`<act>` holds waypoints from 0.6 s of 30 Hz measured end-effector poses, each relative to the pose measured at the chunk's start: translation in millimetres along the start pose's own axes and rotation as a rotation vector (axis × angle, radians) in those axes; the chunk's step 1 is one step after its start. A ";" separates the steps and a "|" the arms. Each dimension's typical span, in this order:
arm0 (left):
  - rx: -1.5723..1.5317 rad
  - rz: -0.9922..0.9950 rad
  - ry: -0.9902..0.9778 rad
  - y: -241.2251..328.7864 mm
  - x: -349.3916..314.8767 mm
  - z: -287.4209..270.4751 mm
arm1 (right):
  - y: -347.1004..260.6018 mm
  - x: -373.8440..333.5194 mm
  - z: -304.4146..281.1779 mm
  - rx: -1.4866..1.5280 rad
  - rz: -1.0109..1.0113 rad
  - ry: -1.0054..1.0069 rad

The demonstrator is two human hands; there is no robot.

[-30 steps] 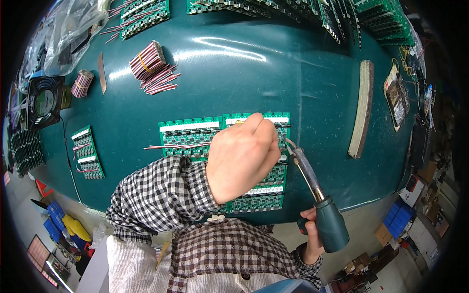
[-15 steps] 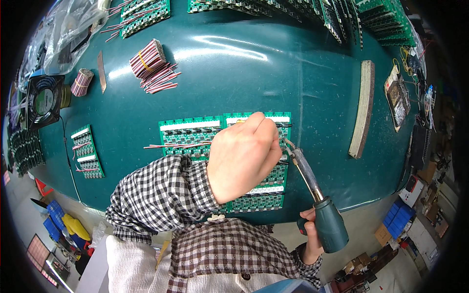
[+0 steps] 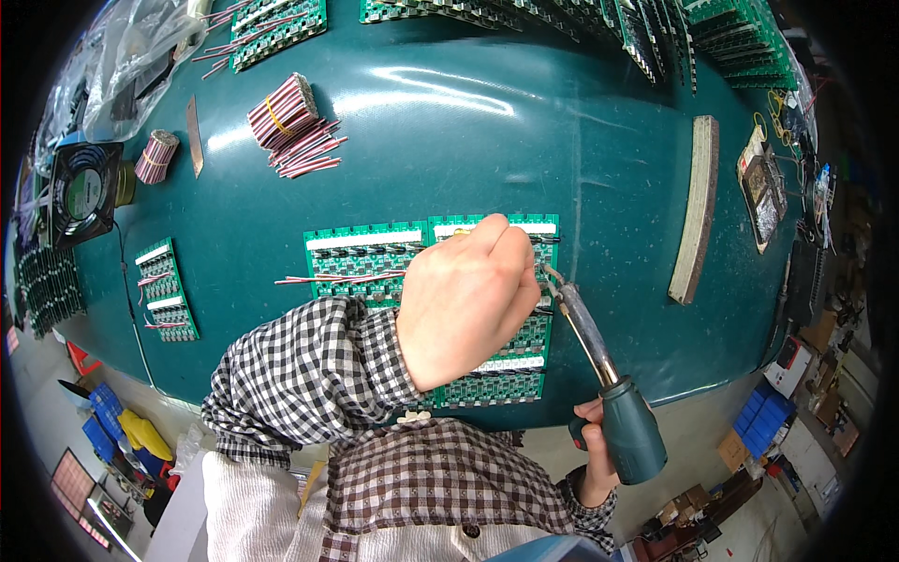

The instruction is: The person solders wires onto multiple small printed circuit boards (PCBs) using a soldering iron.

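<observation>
- Left hand (image 3: 465, 300) sits curled in a loose fist over the green circuit board panel (image 3: 375, 262), near the middle of the teal table (image 3: 562, 140); fingertips tuck down at the panel's top right edge, what they pinch is hidden under the hand, cannot tell.
- Right hand (image 3: 594, 450) is low at the table's near edge, fingers wrapped tight round the dark teal handle of the soldering iron (image 3: 609, 393).
- Iron's metal shaft slants up and left; its tip sits just beside the left knuckles, at the panel's right side. Contact with the board is too small to tell.
- Panel lies flat, white strips along top and lower rows; much of it is covered by the left hand and the checked sleeve (image 3: 300, 375).
- Thin red-white wires (image 3: 328, 278) stick out left from the panel, lying across its left half.
- Small green board strip (image 3: 167, 290) with white connectors lies well apart to the left.
- Bundle of red-white wires (image 3: 281, 110) with a yellow band is at upper left, loose wires fanned just beside it.
- Smaller wire bundle (image 3: 155, 155) further left, near a black fan (image 3: 82, 192).
- Long tan bar (image 3: 696, 220) lies well right of the panel.
- More green boards (image 3: 655, 28) are stacked along the far edge.
</observation>
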State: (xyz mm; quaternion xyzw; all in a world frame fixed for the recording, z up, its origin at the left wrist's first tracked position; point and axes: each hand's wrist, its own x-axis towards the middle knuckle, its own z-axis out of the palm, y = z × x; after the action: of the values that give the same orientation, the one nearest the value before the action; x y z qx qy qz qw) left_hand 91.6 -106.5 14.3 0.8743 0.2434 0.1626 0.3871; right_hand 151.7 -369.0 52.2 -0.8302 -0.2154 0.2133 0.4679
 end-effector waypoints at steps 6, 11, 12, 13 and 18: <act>-0.002 -0.002 -0.004 0.0 -0.2 0.1 | -1.9 1.3 0.6 0.012 0.005 -0.001; -0.002 -0.001 -0.004 -0.2 -0.2 0.3 | -3.8 0.3 2.3 0.031 0.026 0.013; -0.003 -0.001 -0.003 -0.2 -0.2 0.6 | -3.3 -0.7 2.1 0.036 0.033 0.023; -0.004 -0.002 -0.002 -0.1 -0.1 0.8 | -2.1 -1.7 1.3 0.036 0.033 0.023; -0.005 -0.004 -0.005 0.1 0.0 -0.1 | -1.1 -0.8 0.5 0.042 0.006 0.026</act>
State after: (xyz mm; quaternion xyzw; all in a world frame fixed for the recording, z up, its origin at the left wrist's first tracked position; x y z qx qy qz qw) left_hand 91.5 -106.5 14.4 0.8733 0.2438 0.1601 0.3902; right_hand 150.5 -368.6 53.0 -0.8233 -0.2023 0.2085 0.4875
